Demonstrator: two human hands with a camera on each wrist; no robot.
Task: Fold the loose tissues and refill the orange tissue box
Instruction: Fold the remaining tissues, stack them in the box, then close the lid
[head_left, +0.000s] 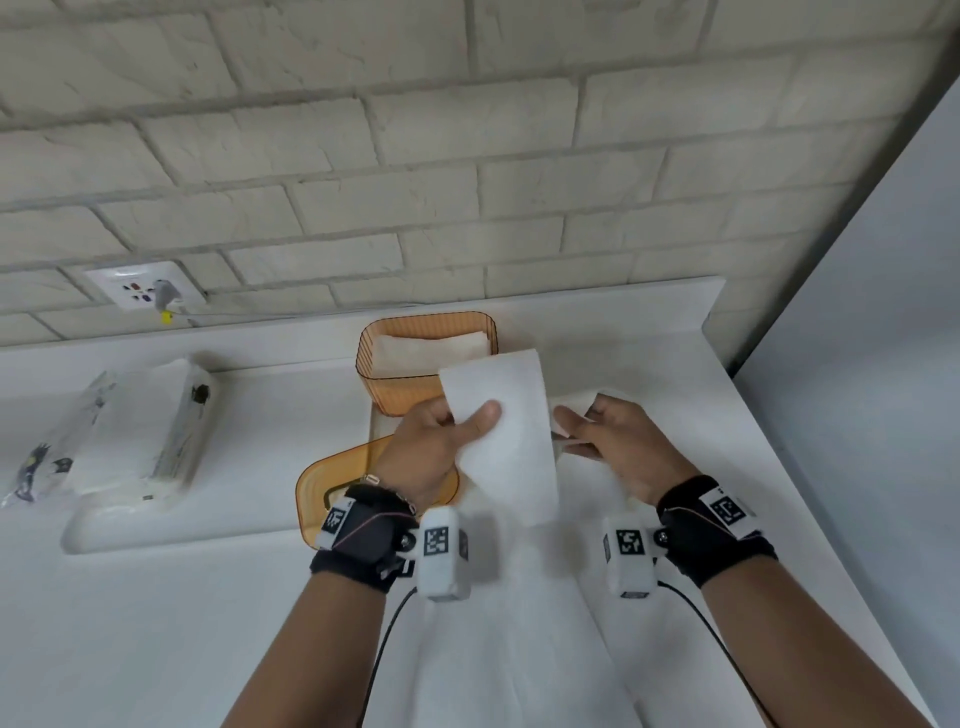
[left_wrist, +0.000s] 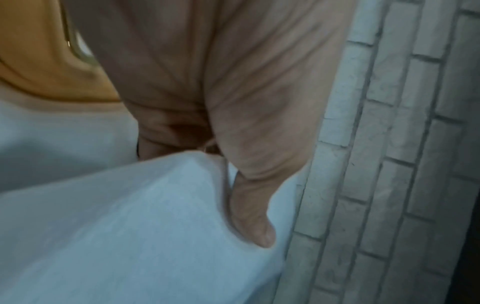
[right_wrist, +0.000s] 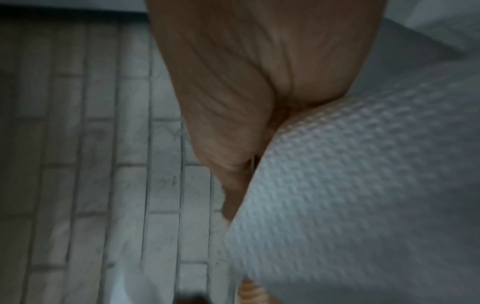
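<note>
The orange tissue box (head_left: 415, 395) stands open at the back of the white counter, with white tissues (head_left: 431, 345) inside. Its orange lid (head_left: 332, 480) lies in front of it on the left, also seen in the left wrist view as the lid (left_wrist: 39, 61). My left hand (head_left: 475, 421) pinches a white folded tissue (head_left: 511, 447) upright, the thumb (left_wrist: 250, 218) pressing on the tissue (left_wrist: 130, 226). My right hand (head_left: 582, 426), just to its right, grips an embossed tissue (right_wrist: 363, 185); only its edges (head_left: 576, 400) show in the head view.
A plastic-wrapped pack of tissues (head_left: 135, 431) lies on a white tray (head_left: 98, 530) at the left. A wall socket (head_left: 140, 291) with a plug sits on the brick wall (head_left: 467, 156) behind. The counter (head_left: 156, 623) ends at a grey panel (head_left: 857, 364) on the right.
</note>
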